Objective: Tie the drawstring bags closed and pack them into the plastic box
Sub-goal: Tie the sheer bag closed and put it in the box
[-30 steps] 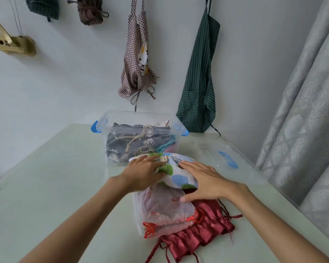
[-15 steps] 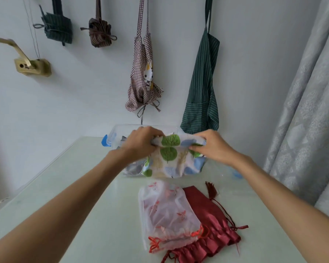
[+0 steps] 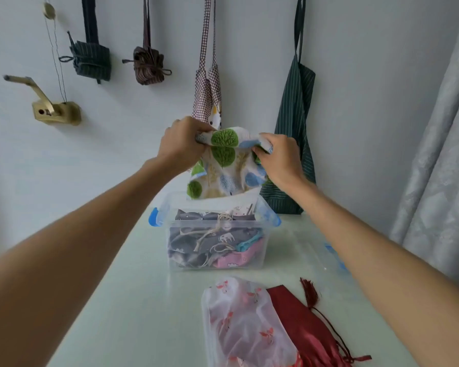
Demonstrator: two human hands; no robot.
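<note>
From the head camera we see the tree-print bag (image 3: 227, 165) held up in the air above the far side of the plastic box (image 3: 217, 234), clear of the rim. Its long axis runs roughly up and down, the gathered mouth at the top between the hands and the bottom edge hanging toward the box. The left hand (image 3: 179, 145) has its fingers curled round the top left corner of the bag; the right hand (image 3: 280, 158) pinches the top right corner, cloth bunched under its fingers. We cannot make out the bag's drawstring.

The box stands on the pale table (image 3: 133, 300), holding grey, pink and blue bags with pale cords on top; how many lie inside we cannot tell. Nearer us lie a sheer white bag (image 3: 245, 324) with red fish print, overlapping a red satin bag (image 3: 302, 329) whose tassel cord trails away from us. Both are cut off by the bottom edge.
</note>
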